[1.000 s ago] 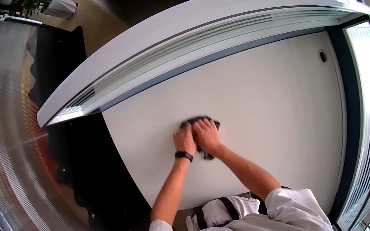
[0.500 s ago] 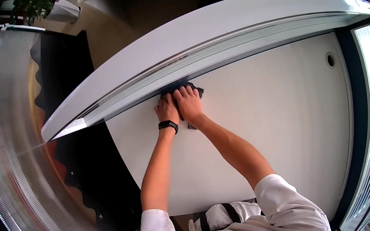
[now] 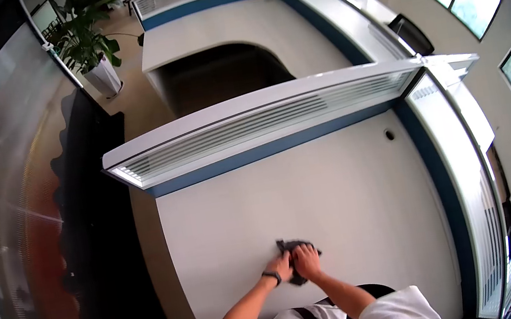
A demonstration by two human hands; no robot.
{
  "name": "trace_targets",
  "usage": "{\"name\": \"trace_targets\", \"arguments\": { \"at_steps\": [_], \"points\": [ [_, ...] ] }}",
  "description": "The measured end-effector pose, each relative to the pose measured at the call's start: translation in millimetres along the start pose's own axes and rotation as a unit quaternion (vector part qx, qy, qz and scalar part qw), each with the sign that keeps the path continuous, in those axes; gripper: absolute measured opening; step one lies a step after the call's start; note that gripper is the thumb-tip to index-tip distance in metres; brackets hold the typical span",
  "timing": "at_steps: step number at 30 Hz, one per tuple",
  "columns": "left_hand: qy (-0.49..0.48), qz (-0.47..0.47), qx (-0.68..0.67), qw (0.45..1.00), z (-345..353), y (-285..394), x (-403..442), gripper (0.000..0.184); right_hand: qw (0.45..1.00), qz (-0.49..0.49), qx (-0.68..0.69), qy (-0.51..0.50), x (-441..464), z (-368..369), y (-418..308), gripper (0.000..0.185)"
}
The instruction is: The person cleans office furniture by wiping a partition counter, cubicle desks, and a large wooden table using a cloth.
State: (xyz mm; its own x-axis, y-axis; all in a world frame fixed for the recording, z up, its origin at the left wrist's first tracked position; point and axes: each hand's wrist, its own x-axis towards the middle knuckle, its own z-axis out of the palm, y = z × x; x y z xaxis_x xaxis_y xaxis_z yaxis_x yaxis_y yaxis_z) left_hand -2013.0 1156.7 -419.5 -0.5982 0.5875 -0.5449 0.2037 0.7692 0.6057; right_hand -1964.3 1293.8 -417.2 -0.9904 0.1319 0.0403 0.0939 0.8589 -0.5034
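Observation:
A crumpled dark cloth (image 3: 291, 244) lies on the white desk top (image 3: 232, 222), close to the front edge. My left hand (image 3: 278, 266), with a black band on its wrist, is closed on the left side of the cloth. Beside it, my right hand (image 3: 307, 261) presses down on the cloth with its fingers bent into it. The two hands almost touch, and part of the cloth is hidden beneath them.
A low partition with a blue strip (image 3: 279, 144) runs along the desk's far edge, and another partition (image 3: 453, 156) stands on the right. A round cable hole (image 3: 389, 134) sits in the far right corner. Beyond are another desk (image 3: 216, 27) and a potted plant (image 3: 101, 77).
Both hands and the cloth have come back from beside the far partition to near the desk's front edge. The camera's view has tilted up and shows more of the room.

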Motion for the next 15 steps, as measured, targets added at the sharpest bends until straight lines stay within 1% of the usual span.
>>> {"name": "trace_targets", "arguments": {
  "at_steps": [1, 2, 3, 4, 6, 7, 8, 9, 10, 12, 13, 14, 15],
  "points": [
    [-0.012, 0.035, -0.044, 0.998, 18, -3, -17, 0.041, 1.000, 0.015, -0.009, 0.006, -24, -8, 1, 0.007],
    [-0.079, 0.043, -0.062, 0.994, 32, -7, -33, 0.034, 0.999, 0.035, -0.008, -0.014, -49, -13, 4, 0.010],
    [-0.090, 0.056, -0.062, 0.992, 37, -7, -58, 0.030, 0.998, 0.058, 0.011, -0.011, -70, -20, 7, 0.012],
    [-0.110, 0.082, -0.075, 0.988, 51, -22, -76, 0.032, 0.996, 0.090, 0.016, 0.003, -89, -26, 12, 0.013],
    [-0.098, 0.053, -0.143, 0.983, 40, -30, -125, 0.033, 0.987, 0.157, 0.008, 0.040, -123, -39, 25, 0.016],
    [-0.029, 0.035, -0.180, 0.983, 47, -44, -145, 0.029, 0.979, 0.193, -0.004, 0.065, -137, -46, 34, 0.016],
    [0.046, 0.003, -0.184, 0.982, 47, -58, -165, 0.022, 0.974, 0.212, -0.026, 0.078, -147, -51, 46, 0.017],
    [0.120, -0.009, -0.209, 0.970, 55, -80, -180, 0.018, 0.965, 0.237, -0.032, 0.107, -154, -58, 53, 0.018],
    [0.187, -0.032, -0.201, 0.961, 59, -97, -198, 0.016, 0.955, 0.274, -0.038, 0.102, -160, -62, 70, 0.021],
    [0.252, -0.109, -0.184, 0.944, 43, -116, -240, 0.012, 0.941, 0.319, -0.057, 0.103, -165, -69, 84, 0.030],
    [0.304, -0.127, -0.197, 0.923, 47, -133, -256, 0.011, 0.947, 0.305, -0.044, 0.094, -163, -76, 81, 0.033],
    [0.361, -0.135, -0.195, 0.902, 56, -155, -266, 0.011, 0.956, 0.271, -0.076, 0.078, -163, -77, 78, 0.035],
    [0.438, -0.122, -0.241, 0.857, 71, -182, -269, 0.010, 0.964, 0.236, -0.103, 0.067, -159, -75, 74, 0.038]
  ]
}}
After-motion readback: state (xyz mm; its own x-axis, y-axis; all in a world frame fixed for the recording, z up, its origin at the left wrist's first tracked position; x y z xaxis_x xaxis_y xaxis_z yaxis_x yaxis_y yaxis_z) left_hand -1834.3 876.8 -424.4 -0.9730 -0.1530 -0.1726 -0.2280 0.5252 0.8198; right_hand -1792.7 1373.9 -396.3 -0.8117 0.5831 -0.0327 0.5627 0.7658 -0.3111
